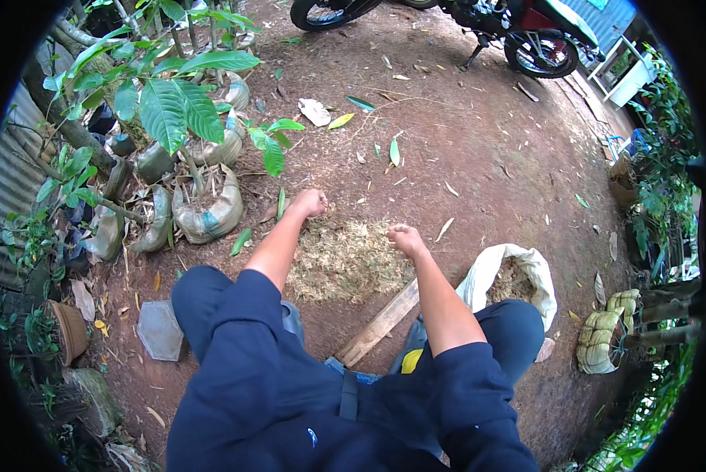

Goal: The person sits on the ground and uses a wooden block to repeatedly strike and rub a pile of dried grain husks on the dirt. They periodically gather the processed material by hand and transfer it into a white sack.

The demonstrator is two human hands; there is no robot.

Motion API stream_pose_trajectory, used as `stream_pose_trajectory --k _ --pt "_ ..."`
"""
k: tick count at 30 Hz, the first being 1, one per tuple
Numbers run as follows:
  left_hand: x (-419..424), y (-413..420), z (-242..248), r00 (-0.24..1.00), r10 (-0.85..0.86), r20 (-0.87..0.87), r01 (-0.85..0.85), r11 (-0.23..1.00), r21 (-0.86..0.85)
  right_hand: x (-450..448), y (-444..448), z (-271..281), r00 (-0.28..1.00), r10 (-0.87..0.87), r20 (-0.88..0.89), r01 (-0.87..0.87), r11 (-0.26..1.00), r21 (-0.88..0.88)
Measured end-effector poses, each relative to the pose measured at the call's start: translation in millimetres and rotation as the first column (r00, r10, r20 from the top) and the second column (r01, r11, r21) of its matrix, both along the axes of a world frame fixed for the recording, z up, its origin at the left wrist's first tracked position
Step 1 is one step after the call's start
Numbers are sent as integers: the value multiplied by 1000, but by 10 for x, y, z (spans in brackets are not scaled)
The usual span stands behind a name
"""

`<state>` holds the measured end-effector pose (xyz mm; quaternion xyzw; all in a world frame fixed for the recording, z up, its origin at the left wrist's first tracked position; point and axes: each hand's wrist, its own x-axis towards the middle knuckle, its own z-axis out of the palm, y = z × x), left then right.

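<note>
A roughly rectangular layer of pale, dry wood shavings or chopped straw (pixel 344 265) lies on the bare soil between my knees. My left hand (pixel 310 203) is at its far left corner, fingers curled in; whether any bits are inside the fist cannot be made out. At the far right edge, my right hand (pixel 406 241) has bent fingers close to the shavings, and its grip is too small to judge. Under my right forearm a wooden plank (pixel 379 324) lies slantwise, one end by the layer. Beside my right knee stands an open white woven sack (pixel 538 277) with similar loose material (pixel 509 280) inside.
Planted sacks (pixel 208 206) and leafy branches (pixel 176 106) line the left side. A grey hexagonal paver (pixel 160 330) sits by my left knee, near a brown plant pot (pixel 69 331). Ahead stands a motorcycle (pixel 506 35). A woven bundle (pixel 600 339) rests at right.
</note>
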<state>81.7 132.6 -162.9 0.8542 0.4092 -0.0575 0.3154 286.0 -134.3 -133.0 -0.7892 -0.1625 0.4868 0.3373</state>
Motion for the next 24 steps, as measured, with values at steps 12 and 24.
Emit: stream_pose_trajectory --k 12,24 --pt "384 199 -359 993 -106 -53 103 992 -71 -142 170 117 995 96 14 -96 995 -27" --pt "298 -129 -268 999 -41 -28 43 993 111 -227 188 45 999 34 38 -33 999 -31"
